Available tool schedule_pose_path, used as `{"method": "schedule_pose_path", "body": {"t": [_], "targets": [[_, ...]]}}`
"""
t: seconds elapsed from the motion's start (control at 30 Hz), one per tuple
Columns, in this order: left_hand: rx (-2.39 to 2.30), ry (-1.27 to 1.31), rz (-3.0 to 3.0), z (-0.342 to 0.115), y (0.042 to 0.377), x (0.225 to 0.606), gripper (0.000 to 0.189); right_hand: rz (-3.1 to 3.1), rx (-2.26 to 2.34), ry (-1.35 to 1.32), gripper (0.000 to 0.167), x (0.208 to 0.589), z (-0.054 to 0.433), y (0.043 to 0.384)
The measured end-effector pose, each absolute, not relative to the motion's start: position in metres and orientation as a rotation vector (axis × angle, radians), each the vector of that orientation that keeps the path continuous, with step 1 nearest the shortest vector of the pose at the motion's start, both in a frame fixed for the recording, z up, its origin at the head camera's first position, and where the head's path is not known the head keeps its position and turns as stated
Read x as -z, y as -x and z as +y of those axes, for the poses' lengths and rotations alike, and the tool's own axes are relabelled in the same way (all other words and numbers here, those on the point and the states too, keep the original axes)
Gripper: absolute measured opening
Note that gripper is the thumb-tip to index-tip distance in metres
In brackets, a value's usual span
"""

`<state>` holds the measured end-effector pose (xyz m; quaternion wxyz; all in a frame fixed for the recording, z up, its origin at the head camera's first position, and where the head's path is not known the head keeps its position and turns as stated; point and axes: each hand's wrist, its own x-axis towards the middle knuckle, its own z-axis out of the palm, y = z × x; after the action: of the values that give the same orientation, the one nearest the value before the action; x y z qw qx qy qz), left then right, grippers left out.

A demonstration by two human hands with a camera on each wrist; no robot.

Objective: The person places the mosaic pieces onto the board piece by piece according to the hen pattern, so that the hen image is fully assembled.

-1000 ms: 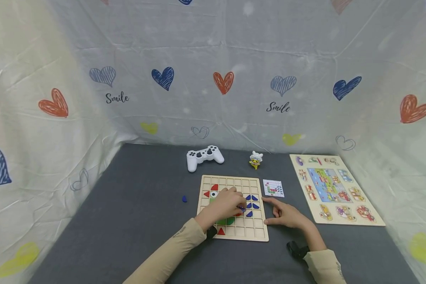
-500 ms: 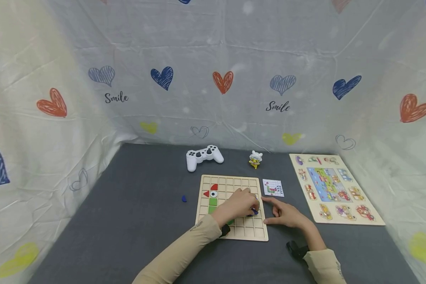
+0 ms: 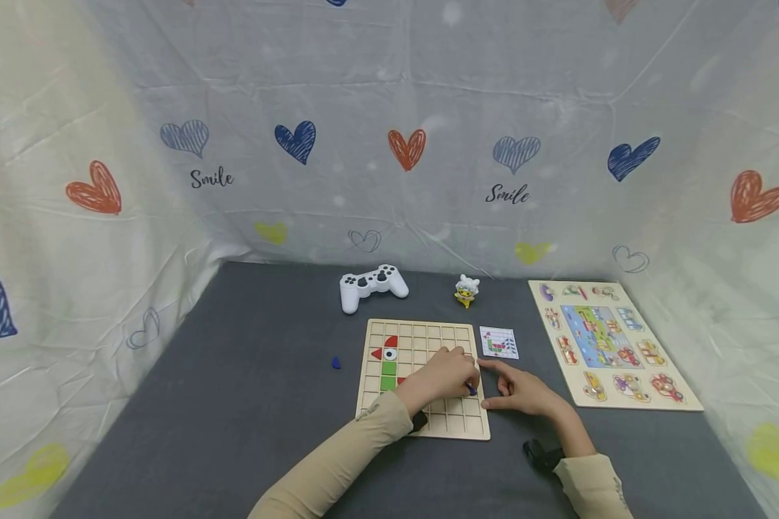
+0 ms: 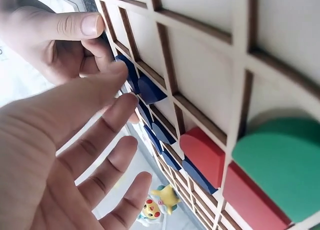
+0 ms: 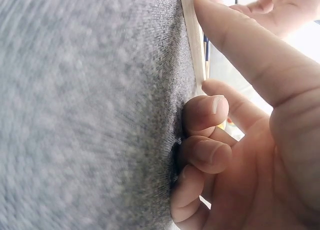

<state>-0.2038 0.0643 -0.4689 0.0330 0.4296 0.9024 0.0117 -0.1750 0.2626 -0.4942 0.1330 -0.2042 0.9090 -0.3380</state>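
Note:
A wooden grid board (image 3: 451, 425) lies on the dark table, with flat colored pieces in its cells. My left hand (image 3: 444, 375) reaches over its right side, thumb and index finger pinching a blue piece (image 4: 127, 72) at a cell by the edge. Several blue pieces (image 4: 152, 90) sit in cells close by, mostly hidden by the hand in the head view. Beyond them in the left wrist view are a red piece (image 4: 202, 152) and a rounded green piece (image 4: 280, 160). My right hand (image 3: 522, 393) touches the board's right edge with straight thumb and index fingertips, its other fingers curled.
One loose blue piece (image 3: 336, 362) lies left of the board. Behind it are a white game controller (image 3: 373, 286) and a small figurine (image 3: 467, 290). A pattern card (image 3: 499, 343) lies near the upper right corner, and a picture puzzle board (image 3: 613, 346) stands farther right.
My left hand has moved rightward across the board with the blue piece, from the middle to the right edge. The right hand has stayed at the board's edge.

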Motion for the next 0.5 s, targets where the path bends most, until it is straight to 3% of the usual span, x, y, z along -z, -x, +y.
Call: {"method": "schedule_pose_path", "body": {"t": [0.5], "targets": [[-0.087, -1.333, 2.763, 0.0547, 0.196, 0.4698, 0.013, 2.632, 0.981, 0.577, 0.074, 0.4937, 0.2628, 0.1748]]}}
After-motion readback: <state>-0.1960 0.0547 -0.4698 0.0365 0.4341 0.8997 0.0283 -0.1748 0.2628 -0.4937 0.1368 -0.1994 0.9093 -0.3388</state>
